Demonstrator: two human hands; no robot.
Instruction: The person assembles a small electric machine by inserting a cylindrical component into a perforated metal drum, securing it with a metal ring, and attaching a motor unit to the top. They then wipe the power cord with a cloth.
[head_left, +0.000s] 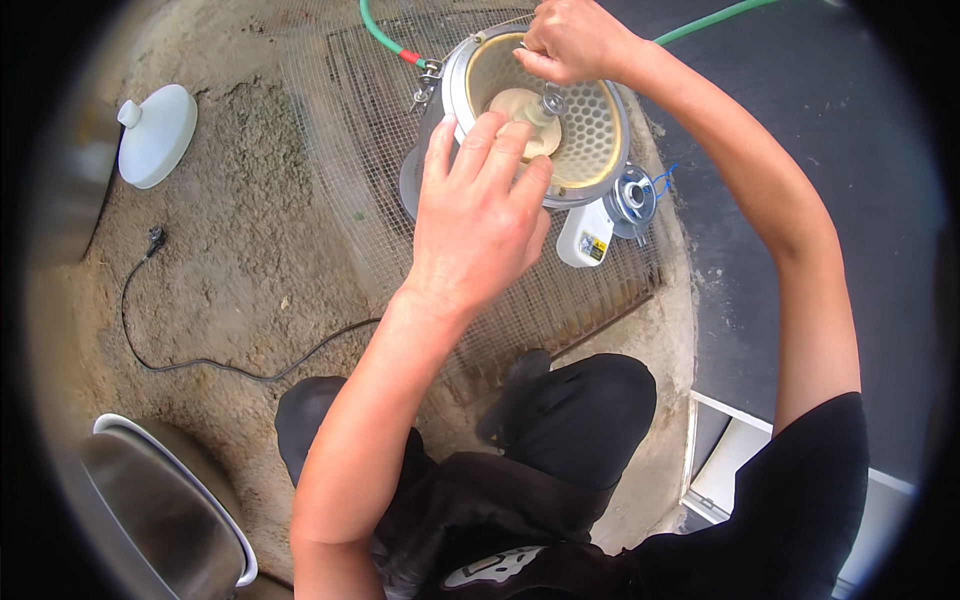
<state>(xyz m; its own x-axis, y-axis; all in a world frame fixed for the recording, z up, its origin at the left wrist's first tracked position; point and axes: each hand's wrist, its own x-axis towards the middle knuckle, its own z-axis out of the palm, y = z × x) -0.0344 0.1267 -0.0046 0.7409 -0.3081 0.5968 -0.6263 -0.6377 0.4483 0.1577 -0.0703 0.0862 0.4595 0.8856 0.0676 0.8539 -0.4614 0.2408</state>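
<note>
Nearest the lens, the left hand [478,210] spreads its fingers over the rim of a round metal strainer drum [590,130] on wire mesh [330,150], hiding its near side, while the right hand [572,40] pinches something small, unidentifiable, at the far rim.

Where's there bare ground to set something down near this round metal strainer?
Free: the rough concrete between the white domed lid and the wire mesh grate, above the black cable. Crowded: the perforated metal strainer, where left hand and right hand work.
</note>
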